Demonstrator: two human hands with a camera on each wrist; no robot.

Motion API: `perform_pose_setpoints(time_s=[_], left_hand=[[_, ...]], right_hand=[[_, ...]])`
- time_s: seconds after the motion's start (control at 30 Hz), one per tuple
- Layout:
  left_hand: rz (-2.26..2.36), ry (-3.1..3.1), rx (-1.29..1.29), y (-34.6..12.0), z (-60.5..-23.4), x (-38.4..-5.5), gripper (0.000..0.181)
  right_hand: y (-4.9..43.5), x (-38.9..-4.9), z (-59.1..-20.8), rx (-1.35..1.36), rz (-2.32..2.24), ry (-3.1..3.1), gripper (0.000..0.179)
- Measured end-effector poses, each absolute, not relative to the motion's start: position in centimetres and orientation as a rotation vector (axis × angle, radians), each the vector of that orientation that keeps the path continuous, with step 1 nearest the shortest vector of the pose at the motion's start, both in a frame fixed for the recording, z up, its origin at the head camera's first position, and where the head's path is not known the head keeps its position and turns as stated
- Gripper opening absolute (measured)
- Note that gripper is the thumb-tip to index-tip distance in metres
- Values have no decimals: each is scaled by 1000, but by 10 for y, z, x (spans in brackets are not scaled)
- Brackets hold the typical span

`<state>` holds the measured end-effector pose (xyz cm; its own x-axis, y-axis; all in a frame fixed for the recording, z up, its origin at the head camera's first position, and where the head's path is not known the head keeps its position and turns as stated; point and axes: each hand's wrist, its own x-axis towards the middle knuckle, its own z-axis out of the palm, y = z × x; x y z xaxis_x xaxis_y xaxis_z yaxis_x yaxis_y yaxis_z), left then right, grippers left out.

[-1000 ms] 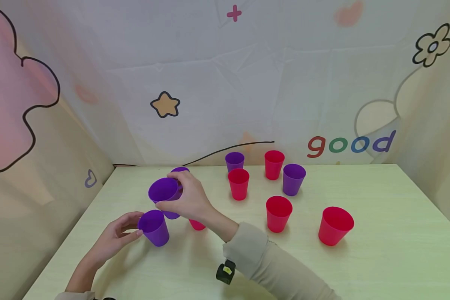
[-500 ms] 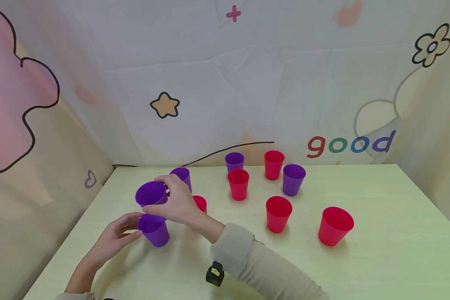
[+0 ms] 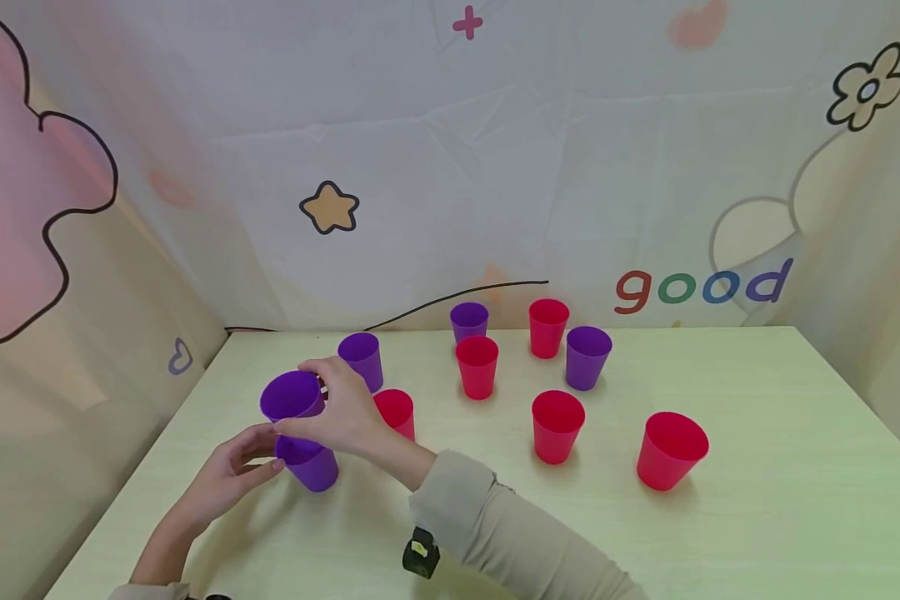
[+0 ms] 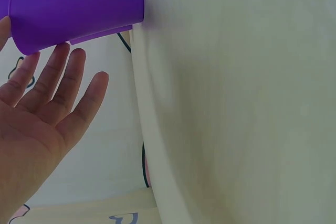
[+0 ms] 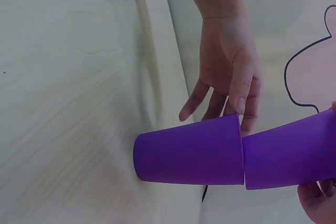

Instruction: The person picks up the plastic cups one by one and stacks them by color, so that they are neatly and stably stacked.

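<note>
My left hand (image 3: 225,479) holds a purple cup (image 3: 318,471) by its rim at the left of the table, thumb on one side and fingers on the other. This cup stands upright on the tabletop. Above it, my right hand (image 3: 345,410) grips a second purple cup (image 3: 288,398) near the rim. In the right wrist view, the base of the upper cup (image 5: 289,153) meets the rim of the lower cup (image 5: 189,153), a little offset. Whether it sits inside the rim is unclear. The left wrist view has the left hand's fingers (image 4: 68,85) fairly straight beside the lower cup.
A purple cup (image 3: 362,362) and a red cup (image 3: 396,412) stand just beyond my right hand. Several more red and purple cups are spread rightward, including a red cup (image 3: 558,427) and another red cup (image 3: 672,451). A printed curtain (image 3: 420,250) hangs behind.
My right hand has carried its purple cup leftward and slightly down, bringing it over the lower purple cup. My left hand and the lower cup have stayed in place.
</note>
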<state>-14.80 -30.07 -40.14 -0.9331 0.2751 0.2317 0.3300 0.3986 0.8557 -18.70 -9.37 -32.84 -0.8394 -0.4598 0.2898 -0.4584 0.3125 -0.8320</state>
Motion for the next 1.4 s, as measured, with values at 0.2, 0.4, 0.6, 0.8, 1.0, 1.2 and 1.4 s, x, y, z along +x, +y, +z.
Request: perform_pose_setpoints(time_s=[0.2,0.4,0.6,0.8,1.0,1.2,1.4], left_hand=[[-1601,-2574,-566,-301,-401,-148,34],[-1626,-2569,-573,-302,-402,-148,34],[-1623,-2579,-561,-301,-401,-147,36],[-1624,-2574,-571,-301,-401,-147,37],[-1625,-2579,-558,-301,-401,-147,38],[-1628,-2591,-534,-302,-402,-147,40],[-1621,-2586,-550,-302,-403,-148,40]], right_hand=[[-98,-186,-328,-903,-1585,2559,65],[-101,-186,-335,-883,-1543,2570,63],[-103,-188,-343,-832,-1495,2572,63],[-104,-189,-352,-821,-1474,2552,63],[-106,-190,-360,-830,-1449,2566,63],[-106,-188,-369,-795,-1478,2535,63],[-107,-187,-377,-760,-1480,2516,62]])
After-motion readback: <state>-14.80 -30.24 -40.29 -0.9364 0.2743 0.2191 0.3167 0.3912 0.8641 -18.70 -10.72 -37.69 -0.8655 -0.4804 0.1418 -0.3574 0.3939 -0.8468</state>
